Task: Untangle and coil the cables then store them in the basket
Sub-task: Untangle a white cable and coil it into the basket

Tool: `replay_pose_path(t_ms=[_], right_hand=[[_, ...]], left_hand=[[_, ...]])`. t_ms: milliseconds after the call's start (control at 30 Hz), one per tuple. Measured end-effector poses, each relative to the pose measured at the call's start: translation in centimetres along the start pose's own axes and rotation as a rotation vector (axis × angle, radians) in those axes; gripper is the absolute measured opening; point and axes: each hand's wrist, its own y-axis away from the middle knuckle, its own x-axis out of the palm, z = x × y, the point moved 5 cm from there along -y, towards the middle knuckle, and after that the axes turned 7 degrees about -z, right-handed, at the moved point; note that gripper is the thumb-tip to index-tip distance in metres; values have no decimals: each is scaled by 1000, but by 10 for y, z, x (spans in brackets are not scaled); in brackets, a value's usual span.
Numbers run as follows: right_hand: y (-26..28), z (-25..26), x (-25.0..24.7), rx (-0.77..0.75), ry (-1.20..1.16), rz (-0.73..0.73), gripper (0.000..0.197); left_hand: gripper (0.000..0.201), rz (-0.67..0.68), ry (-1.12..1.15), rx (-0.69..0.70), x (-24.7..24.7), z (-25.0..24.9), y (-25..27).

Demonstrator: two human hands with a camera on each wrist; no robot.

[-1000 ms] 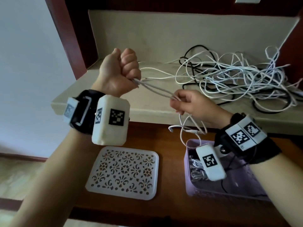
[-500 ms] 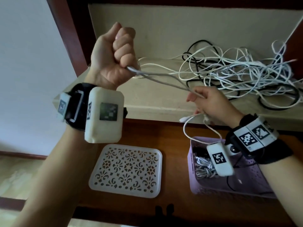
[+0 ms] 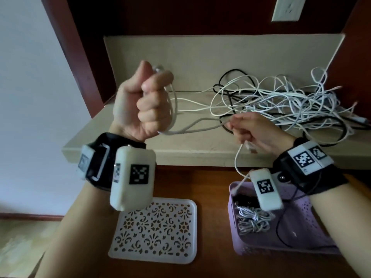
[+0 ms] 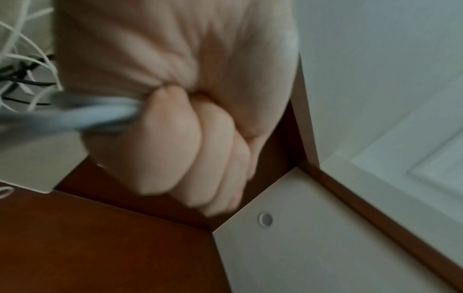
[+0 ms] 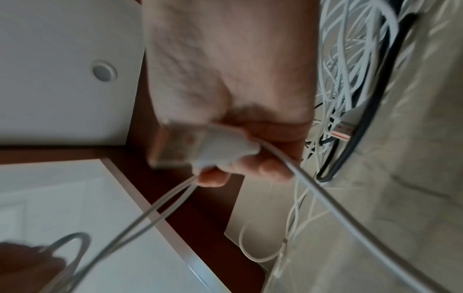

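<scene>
My left hand (image 3: 148,103) is raised in a fist in front of the beige shelf, gripping loops of a white cable (image 3: 192,129); the wrist view shows the strands leaving the left hand (image 4: 180,138) as a blurred white cable (image 4: 75,115). The cable sags across to my right hand (image 3: 255,131), which pinches it and holds its plug end; a tail (image 3: 237,163) hangs toward the purple basket (image 3: 313,247). In the right wrist view, the right hand (image 5: 238,158) holds the plug (image 5: 220,148). A tangled pile of white and black cables (image 3: 291,103) lies on the shelf.
The basket holds coiled white cables (image 3: 253,219) and a dark one. A white patterned lid (image 3: 156,229) lies flat on the brown desk, left of the basket. The shelf's front edge (image 3: 180,155) runs below my hands. A wall socket (image 3: 289,9) sits top right.
My left fist has turned and now shows loops of cable around its fingers. The once taut strand between the hands now sags. My right hand has moved right and back toward the pile.
</scene>
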Motion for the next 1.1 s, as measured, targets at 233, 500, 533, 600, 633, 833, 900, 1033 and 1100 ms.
replay_pose_path(t_ms=[233, 500, 533, 600, 633, 833, 900, 1033, 1100], right_hand=[[-15, 36, -10, -30, 39, -242, 20], [-4, 62, 13, -150, -168, -118, 18], [0, 65, 18, -177, -162, -86, 18], [7, 68, 27, -238, -114, -15, 20], [9, 68, 32, -263, -82, 20, 21], [13, 43, 62, -206, -47, 149, 20], [13, 34, 67, -167, -69, 164, 15], [14, 24, 69, -150, -2, 205, 15], [15, 24, 71, -157, -25, 227, 19]], left_hand=[[27, -272, -927, -422, -34, 59, -21], [33, -917, -1161, -105, -56, 44, -31], [39, -966, -1125, -48, -57, 41, -30], [47, -1021, -1016, 46, -60, 36, -31], [48, -1035, -946, 85, -61, 34, -30], [35, -1038, -585, 315, -61, 23, -28], [35, -1055, -503, 369, -62, 23, -27], [45, -1077, -433, 492, -66, 10, -18], [47, -1068, -413, 517, -65, 5, -16]])
